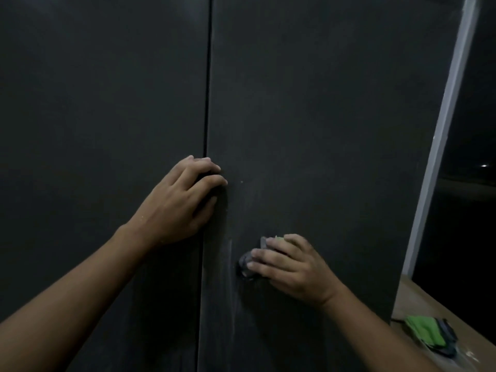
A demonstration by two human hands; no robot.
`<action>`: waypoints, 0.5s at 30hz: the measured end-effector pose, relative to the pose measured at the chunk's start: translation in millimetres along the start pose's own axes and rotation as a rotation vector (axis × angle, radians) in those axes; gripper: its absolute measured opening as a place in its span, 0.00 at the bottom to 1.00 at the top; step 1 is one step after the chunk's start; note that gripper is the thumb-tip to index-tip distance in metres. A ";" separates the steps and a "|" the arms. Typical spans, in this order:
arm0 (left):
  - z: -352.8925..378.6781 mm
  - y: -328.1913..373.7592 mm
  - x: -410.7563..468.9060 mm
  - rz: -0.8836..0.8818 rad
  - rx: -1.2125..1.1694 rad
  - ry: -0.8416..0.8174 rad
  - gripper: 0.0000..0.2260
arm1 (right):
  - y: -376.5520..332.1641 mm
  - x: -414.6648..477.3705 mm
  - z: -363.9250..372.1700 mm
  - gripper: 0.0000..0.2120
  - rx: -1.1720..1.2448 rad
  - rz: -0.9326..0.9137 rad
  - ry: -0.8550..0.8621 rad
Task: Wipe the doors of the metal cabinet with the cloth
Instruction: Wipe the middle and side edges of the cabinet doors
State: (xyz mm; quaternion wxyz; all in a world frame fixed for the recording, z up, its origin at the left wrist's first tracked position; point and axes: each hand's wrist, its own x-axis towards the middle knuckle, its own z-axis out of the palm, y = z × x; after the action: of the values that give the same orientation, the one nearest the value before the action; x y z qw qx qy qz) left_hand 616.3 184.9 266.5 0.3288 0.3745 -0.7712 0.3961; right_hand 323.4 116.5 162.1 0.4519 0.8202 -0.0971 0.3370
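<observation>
My right hand [290, 264] presses the cloth [248, 263] on the right door [322, 116], fingers [268, 254] flat and together. My left hand [185, 200] curls at the seam [207, 103]; I can't tell whether it grips anything. Green rags [426, 334] lie on the bench [410, 298] beyond the door's edge.

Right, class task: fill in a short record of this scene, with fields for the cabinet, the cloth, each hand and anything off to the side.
cabinet doors: two, dark, closed, seam between them
cloth: grey and green, bunched
left hand: at the seam, fingers bent; grip unclear
right hand: presses cloth on door right of seam
beside: green cloths on wooden ledge
</observation>
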 end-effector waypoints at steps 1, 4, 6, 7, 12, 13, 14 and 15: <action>-1.4 -1.9 -0.7 0.000 0.006 -0.002 0.16 | 7.2 1.3 -4.1 0.17 -0.022 0.004 0.015; -0.7 -3.1 -2.0 0.004 -0.004 0.021 0.16 | 32.8 28.9 -12.9 0.16 0.003 0.325 0.227; 0.6 -2.4 -1.5 0.003 -0.012 0.034 0.16 | 46.3 64.3 -16.9 0.17 0.037 0.646 0.394; 0.9 -2.3 -1.3 0.003 -0.015 0.034 0.16 | 49.6 83.6 -17.9 0.18 0.046 0.767 0.452; 3.7 -5.3 -2.9 0.013 -0.075 0.069 0.16 | 26.4 136.6 -13.1 0.20 0.071 0.628 0.396; 3.9 -6.0 -3.5 0.019 -0.086 0.079 0.16 | 17.4 134.9 -9.1 0.19 0.065 0.540 0.366; 4.0 -6.5 -4.1 0.017 -0.097 0.090 0.17 | 9.0 130.0 -4.3 0.18 0.058 0.452 0.337; 3.5 -7.2 -4.7 0.003 -0.112 0.099 0.18 | 0.9 122.3 0.8 0.17 0.054 0.368 0.305</action>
State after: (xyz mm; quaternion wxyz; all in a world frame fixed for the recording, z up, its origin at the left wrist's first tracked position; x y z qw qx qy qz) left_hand 624.0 180.5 263.7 0.3865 0.3345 -0.7753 0.3709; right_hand 415.5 133.1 240.7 0.3705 0.7400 -0.1664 0.5362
